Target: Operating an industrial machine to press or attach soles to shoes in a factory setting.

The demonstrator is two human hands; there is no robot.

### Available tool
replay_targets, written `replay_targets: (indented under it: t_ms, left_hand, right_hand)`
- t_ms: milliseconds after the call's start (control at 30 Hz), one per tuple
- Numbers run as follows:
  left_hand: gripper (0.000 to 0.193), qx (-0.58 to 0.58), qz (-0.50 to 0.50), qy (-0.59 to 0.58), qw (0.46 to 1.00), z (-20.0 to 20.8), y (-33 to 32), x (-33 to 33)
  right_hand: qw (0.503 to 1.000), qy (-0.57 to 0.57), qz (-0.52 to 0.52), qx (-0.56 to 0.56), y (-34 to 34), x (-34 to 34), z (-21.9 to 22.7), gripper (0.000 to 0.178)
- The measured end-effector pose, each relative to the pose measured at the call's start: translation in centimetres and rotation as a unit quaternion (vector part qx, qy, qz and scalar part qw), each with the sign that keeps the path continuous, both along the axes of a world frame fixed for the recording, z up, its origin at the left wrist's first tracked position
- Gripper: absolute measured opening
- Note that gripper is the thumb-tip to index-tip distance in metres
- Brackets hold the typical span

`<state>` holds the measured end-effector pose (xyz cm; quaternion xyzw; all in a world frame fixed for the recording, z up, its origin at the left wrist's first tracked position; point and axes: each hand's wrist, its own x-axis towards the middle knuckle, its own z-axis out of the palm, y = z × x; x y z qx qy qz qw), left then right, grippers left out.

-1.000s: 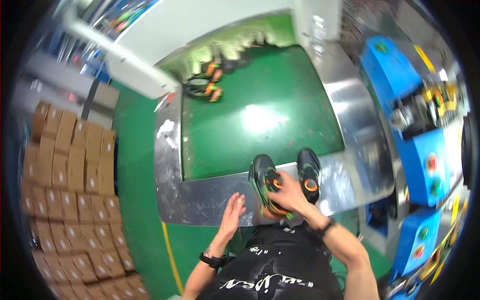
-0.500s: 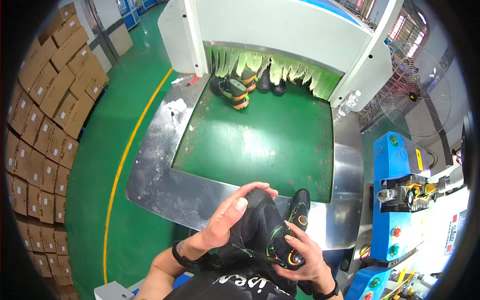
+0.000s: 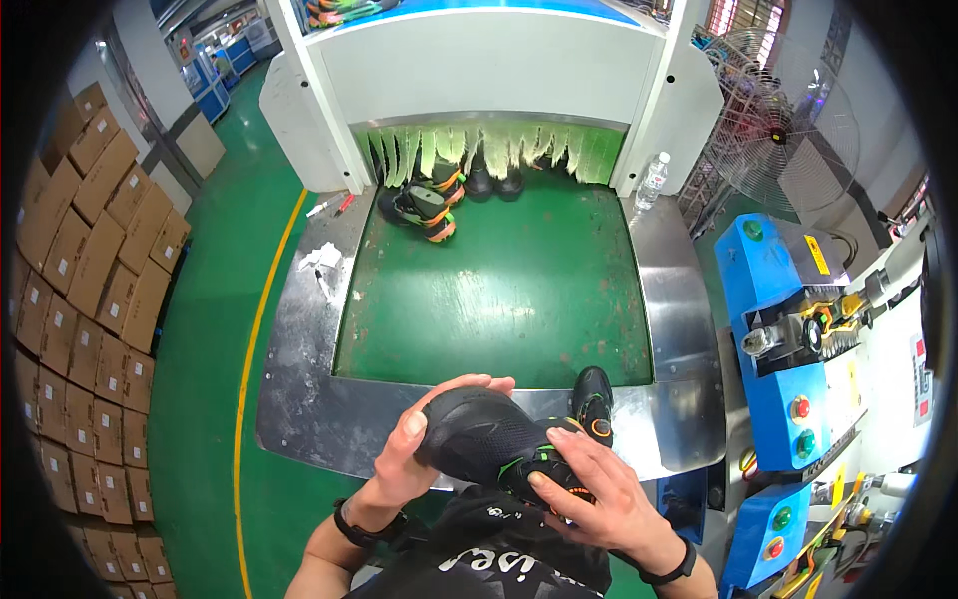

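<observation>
A black shoe point(image 3: 477, 431) with green and orange trim is held in front of my body, its toe turned to the left. My left hand point(image 3: 407, 439) is wrapped round the toe end. On the laced upper, my right hand point(image 3: 599, 489) grips with fingers over the top. Just beyond it, a second shoe point(image 3: 593, 397) of the same colours rests on the near metal rim at the belt's right corner. Parts of the held shoe are hidden under my fingers.
A green conveyor belt point(image 3: 489, 290) runs into a machine behind a frayed green curtain point(image 3: 499, 145), with several shoes point(image 3: 424, 208) at its mouth. A plastic bottle point(image 3: 652, 182), markers point(image 3: 329, 207) and crumpled white paper point(image 3: 321, 260) lie on the metal rim point(image 3: 299, 399). Stacked cartons point(image 3: 90, 339) stand left; a blue machine point(image 3: 773, 349) and fan point(image 3: 788, 130) right.
The held shoe has tipped over so its toe points left instead of up. My right hand has shifted from its side onto the laced upper. The whole view has tilted slightly.
</observation>
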<state>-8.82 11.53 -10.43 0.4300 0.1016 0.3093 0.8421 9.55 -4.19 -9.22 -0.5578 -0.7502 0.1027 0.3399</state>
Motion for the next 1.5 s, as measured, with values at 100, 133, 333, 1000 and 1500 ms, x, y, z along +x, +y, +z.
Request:
replay_targets:
  t_ms: [100, 133, 333, 1000, 1500]
  left_hand:
    - [0.081, 0.077, 0.010, -0.001, 0.997, 0.1, -0.3, -0.1]
    - [0.084, 0.126, 0.010, -0.001, 0.992, 0.3, -0.4, -0.3]
    - [0.086, 0.210, 0.079, 0.053, 0.973, 0.9, -3.5, -0.5]
    - [0.073, 0.059, -0.102, 0.154, 0.981, -0.9, -5.6, 1.8]
    - [0.070, 0.077, 0.005, 0.171, 0.982, -2.1, -4.7, 4.9]
  right_hand:
    - [0.997, -0.057, 0.004, 0.045, -0.6, 0.3, 0.4, 0.044]
    - [0.998, -0.051, 0.003, 0.045, -0.6, 0.4, 0.6, 0.044]
    - [0.995, -0.043, 0.003, 0.094, -2.5, 0.1, -0.1, 0.043]
    - [0.750, 0.615, -0.202, -0.139, 1.0, 0.7, 0.2, 0.068]
    - [0.713, 0.634, -0.285, -0.094, 3.7, 0.4, -2.0, 0.051]
